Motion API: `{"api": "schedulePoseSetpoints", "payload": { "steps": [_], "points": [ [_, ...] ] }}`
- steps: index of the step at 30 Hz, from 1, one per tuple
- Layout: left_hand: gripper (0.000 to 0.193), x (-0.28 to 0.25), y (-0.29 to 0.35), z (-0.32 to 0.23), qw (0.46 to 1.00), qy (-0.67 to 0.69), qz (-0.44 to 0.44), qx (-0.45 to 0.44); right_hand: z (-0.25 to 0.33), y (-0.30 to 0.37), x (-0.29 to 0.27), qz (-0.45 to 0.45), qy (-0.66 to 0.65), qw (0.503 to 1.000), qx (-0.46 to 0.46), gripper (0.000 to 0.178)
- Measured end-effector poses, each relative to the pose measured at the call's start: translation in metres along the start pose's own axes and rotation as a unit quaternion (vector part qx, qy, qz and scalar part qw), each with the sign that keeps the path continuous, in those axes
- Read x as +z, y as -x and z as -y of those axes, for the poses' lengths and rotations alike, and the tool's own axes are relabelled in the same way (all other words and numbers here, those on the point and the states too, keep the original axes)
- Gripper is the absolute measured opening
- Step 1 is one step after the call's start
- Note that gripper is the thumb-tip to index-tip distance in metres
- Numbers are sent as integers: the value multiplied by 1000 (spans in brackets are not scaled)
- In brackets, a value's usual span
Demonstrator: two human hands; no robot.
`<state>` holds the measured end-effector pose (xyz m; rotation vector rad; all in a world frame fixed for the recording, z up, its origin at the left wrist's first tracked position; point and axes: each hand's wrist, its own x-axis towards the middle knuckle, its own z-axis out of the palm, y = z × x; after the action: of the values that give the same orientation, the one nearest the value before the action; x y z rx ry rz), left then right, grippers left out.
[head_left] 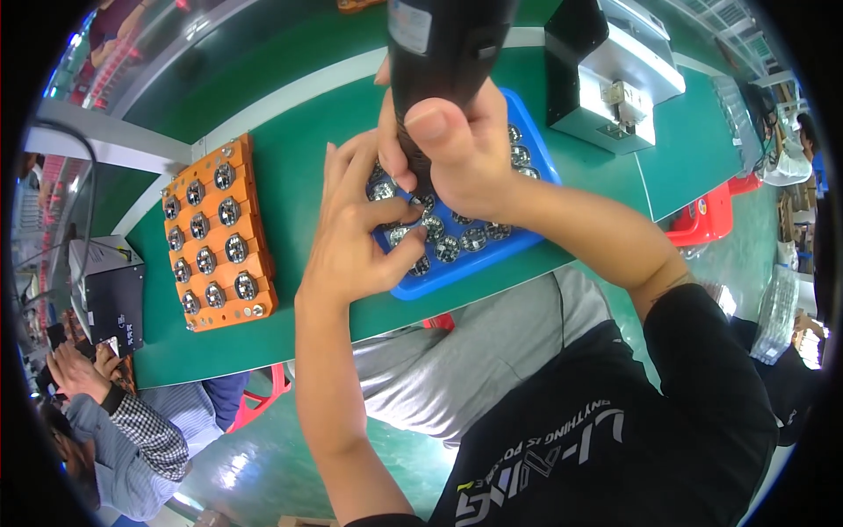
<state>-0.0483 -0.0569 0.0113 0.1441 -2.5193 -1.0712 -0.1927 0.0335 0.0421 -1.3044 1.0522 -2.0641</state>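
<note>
My right hand [470, 154] is wrapped round a black cylindrical power screwdriver [450, 61] held upright, its thumb pressed along the body. The tool's lower end points down between my hands, and its tip is hidden. Bent fingers of my left hand [347, 233] pinch a small round metallic part [414, 204] beneath the tool; most of that part is covered. Both hands are over a blue tray [461, 275], where several similar round metallic parts [447, 249] lie loose.
To the left, stacked orange fixtures [253, 193] hold rows of round metallic parts. A white and black machine [606, 83] stands at the far right of the green table [307, 132]. A dark box [107, 285] is at the left, near another person's hands [79, 373]. Red stools [707, 220] flank the table.
</note>
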Motion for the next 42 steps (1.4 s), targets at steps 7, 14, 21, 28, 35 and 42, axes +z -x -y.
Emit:
{"api": "schedulePoseSetpoints", "payload": {
  "steps": [7, 14, 21, 28, 35, 42],
  "points": [
    [24, 3, -4, -1, 1000, -7, -12, 28, 1, 5, -8, -40, 1, 999, -14, 76],
    [25, -2, -6, -3, 999, -35, -3, 33, 75, 1, -72, -182, 215, 958, -58, 98],
    [30, 2, -7, -2, 998, 12, -25, 47, 123, -8, -159, -75, -285, 924, -244, 57],
    [30, 2, -8, -2, 998, 9, -34, 47, 105, -4, -191, -45, -213, 941, -258, 51],
    [32, 1, -11, -2, 997, 41, -43, 47, 92, -11, -167, 60, -302, 914, -266, 59],
    [33, -1, -7, 0, 997, 35, -50, 43, 102, -16, -155, 6, -299, 909, -290, 59]
  ]
}}
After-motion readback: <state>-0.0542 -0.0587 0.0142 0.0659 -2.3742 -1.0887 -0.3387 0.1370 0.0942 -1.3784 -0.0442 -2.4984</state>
